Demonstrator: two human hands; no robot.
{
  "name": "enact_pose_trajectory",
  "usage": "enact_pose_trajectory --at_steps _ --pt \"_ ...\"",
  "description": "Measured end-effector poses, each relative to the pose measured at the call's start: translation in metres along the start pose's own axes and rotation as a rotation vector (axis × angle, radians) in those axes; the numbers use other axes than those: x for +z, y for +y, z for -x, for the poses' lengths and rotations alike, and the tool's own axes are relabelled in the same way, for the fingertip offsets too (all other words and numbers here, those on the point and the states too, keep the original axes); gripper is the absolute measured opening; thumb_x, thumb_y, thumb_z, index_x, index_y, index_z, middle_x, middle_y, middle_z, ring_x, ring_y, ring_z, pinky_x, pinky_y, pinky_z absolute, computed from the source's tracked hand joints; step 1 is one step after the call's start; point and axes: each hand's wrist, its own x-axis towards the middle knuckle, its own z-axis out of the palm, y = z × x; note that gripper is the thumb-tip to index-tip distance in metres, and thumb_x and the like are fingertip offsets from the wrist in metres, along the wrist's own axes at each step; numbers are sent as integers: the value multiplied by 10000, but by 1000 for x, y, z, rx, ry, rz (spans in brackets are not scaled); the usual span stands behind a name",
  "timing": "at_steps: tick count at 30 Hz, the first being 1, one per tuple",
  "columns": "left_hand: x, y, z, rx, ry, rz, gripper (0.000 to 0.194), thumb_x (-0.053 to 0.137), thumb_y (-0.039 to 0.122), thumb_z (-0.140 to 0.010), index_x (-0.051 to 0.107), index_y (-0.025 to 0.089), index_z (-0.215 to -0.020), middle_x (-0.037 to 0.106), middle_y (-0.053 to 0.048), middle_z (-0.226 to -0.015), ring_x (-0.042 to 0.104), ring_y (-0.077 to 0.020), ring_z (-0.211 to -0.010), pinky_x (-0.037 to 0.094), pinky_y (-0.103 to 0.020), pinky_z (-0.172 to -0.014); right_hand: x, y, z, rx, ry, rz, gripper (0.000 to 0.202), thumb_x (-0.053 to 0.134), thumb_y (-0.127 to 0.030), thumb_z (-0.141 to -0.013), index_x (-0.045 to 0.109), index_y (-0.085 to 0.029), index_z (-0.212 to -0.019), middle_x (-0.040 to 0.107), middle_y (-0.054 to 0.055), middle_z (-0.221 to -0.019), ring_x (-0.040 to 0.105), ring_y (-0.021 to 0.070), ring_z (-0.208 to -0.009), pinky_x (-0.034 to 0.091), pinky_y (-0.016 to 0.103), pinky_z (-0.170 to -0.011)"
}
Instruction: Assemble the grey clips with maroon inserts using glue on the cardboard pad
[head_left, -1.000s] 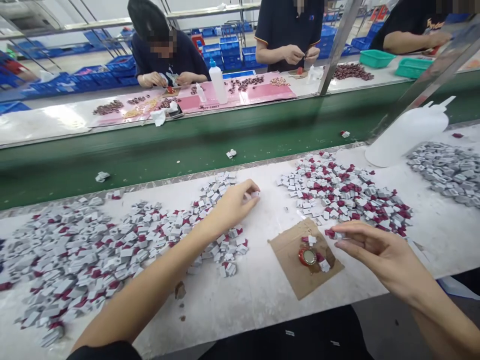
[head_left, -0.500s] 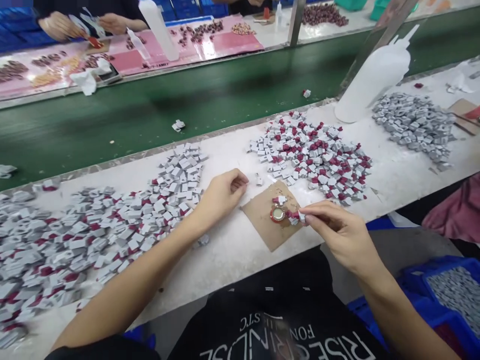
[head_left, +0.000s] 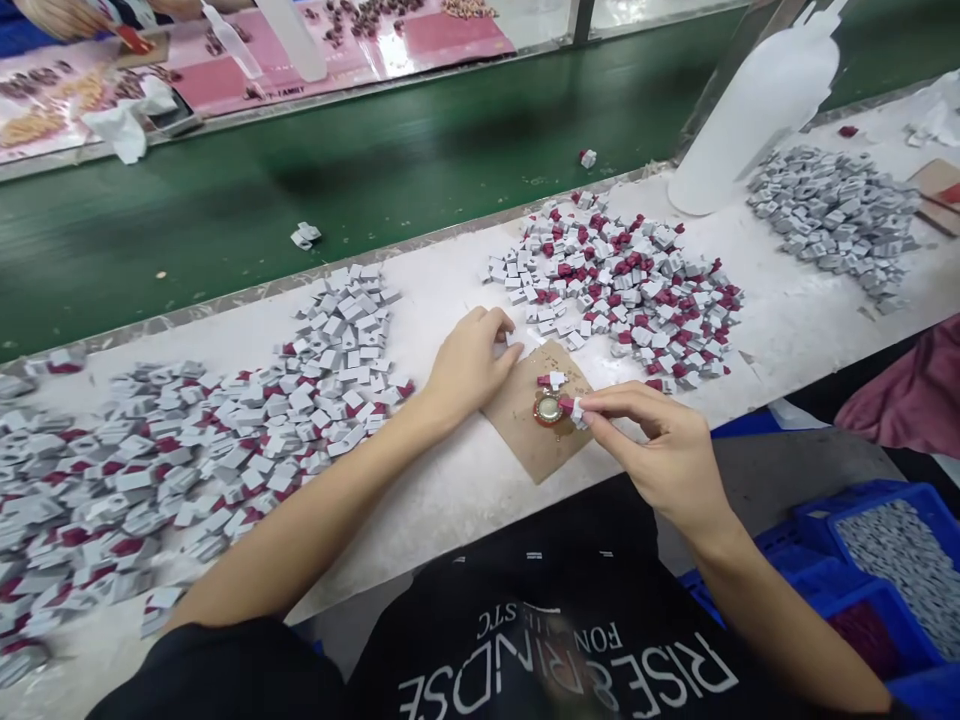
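Note:
My right hand [head_left: 652, 440] pinches a small grey-and-maroon plastic piece [head_left: 576, 412] between thumb and fingertips. The piece's maroon end is at the edge of a small round cap [head_left: 550, 408] with a wet-looking rim. Under the cap lies a brown cardboard square [head_left: 536, 465], stained around it. Another grey-and-maroon piece [head_left: 553, 380] rests on the cardboard just behind the cap. My left hand [head_left: 469, 365] is by the cardboard's left corner, its fingers curled toward the thumb. Whatever is between those fingertips is too hidden to name.
A pile of grey and maroon pieces [head_left: 622, 290] lies behind the cardboard. Many grey pieces [head_left: 225, 440] spread on the left. A white squeeze bottle [head_left: 757, 110] leans at the back right near a grey heap [head_left: 832, 220]. Beyond runs a green belt [head_left: 360, 160]; blue crates [head_left: 862, 580] stand below right.
My left hand has moved right, to the spot where a loose grey piece lay. My right hand has brought the held piece to the cap's rim. The view has tilted down slightly.

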Motion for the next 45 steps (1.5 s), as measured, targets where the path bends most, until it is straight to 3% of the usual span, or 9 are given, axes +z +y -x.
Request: enact_pose_trajectory --at_steps 5,9,15,26,30,32,36,41,45 --pt "-15 -5 8 19 -32 -11 299 596 83 -949 739 214 -1176 708 -105 -1180 715 -273 -995 599 -419 -969 0 -2 0 -9 -15 16 123 842 -242 -1023 909 -340 -1052 884 50 -1039 842 298 -975 724 470 -833" --pt "-29 -15 18 -30 -63 -83 399 577 83 -923 766 203 -1254 706 -131 -1261 727 -307 -1058 602 -459 -1040 4 0 -1 -3 -37 9 99 843 -261 -1025 909 -336 -1028 887 56 -1021 846 309 -979 728 485 -832" --pt "-40 -23 21 -84 -97 -79 226 618 225 -1022 810 227 -1139 755 -119 -1217 745 -289 -974 616 -472 -1020 4 0 -1 -10 -39 13 132 837 -227 -1015 912 -335 -1023 889 54 -1026 846 300 -976 730 478 -845" --pt "-50 -17 21 -249 -168 -17 150 807 153 -860 770 243 -974 794 -61 -951 779 -288 -875 627 -415 -832 2 -1 -4 1 10 8 83 851 -295 -1013 915 -349 -1012 891 62 -1028 845 322 -972 730 509 -838" --pt "-56 -14 18 -330 -238 236 143 868 213 -835 757 247 -917 751 -39 -797 757 -259 -755 612 -399 -728 1 0 -15 61 91 -117 23 891 -342 -984 906 -325 -988 875 55 -1000 844 297 -959 735 465 -852" --pt "-57 -9 15 -314 -223 451 249 912 226 -792 741 244 -972 775 -48 -870 762 -240 -779 623 -382 -717 3 1 -24 101 144 -194 66 904 -372 -970 899 -312 -996 871 48 -999 844 272 -902 743 441 -831" --pt "-53 10 7 -253 -98 721 344 930 187 -728 743 229 -1013 816 -80 -1109 794 -233 -961 678 -380 -854 14 2 -45 82 207 -328 139 891 -378 -973 892 -312 -1096 878 39 -1117 834 237 -872 754 437 -827" --pt "-51 34 5 -319 -214 900 201 814 186 -885 817 198 -1086 862 -104 -1138 836 -284 -1190 687 -461 -1084 27 0 -58 58 213 -337 164 865 -421 -999 884 -296 -1104 874 54 -1112 849 277 -1042 754 485 -949" --pt "-49 31 10 -323 -274 967 200 729 106 -943 823 175 -1105 878 -118 -1115 852 -265 -1201 658 -452 -1179 29 1 -61 94 214 -411 152 896 -400 -966 886 -287 -1066 870 46 -1056 845 255 -971 756 447 -895"
